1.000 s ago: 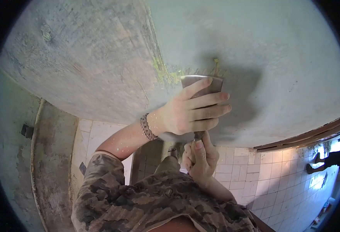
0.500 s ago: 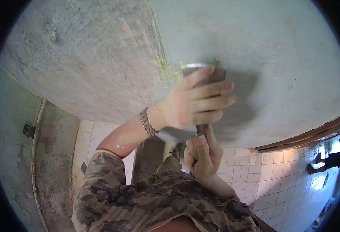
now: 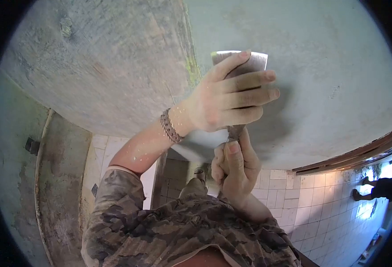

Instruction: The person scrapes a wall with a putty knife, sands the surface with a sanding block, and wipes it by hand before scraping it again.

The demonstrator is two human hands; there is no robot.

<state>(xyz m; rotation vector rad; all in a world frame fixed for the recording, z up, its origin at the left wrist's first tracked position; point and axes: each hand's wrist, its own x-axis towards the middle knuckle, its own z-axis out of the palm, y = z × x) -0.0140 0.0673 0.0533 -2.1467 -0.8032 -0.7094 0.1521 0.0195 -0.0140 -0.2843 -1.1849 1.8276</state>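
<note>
A wide-bladed scraper (image 3: pixel 254 66) stands blade up against the pale green wall surface (image 3: pixel 311 53). My right hand (image 3: pixel 239 171) is closed around its handle, thumb lying along the front. Across the blade lies my left hand (image 3: pixel 231 95), its fingers stretched out and apart, pressing from the front and hiding most of the metal. Yellow-green paint residue (image 3: pixel 191 71) clings along the border with a rougher, greyish patch (image 3: pixel 107 66) to the left. Pale flecks dot my left forearm, and a brown braided bracelet (image 3: pixel 170 127) circles the wrist.
Brown wooden edging (image 3: pixel 351 151) runs along the lower right of the wall. Beyond it are white tiles (image 3: pixel 311 196) and another person's lower legs (image 3: pixel 369 189) at the far right. A dark fitting (image 3: pixel 32 145) is on the left wall.
Both hands and the scraper have moved up the wall together. The blade edge now sits higher, and the motion blur on my left hand has gone.
</note>
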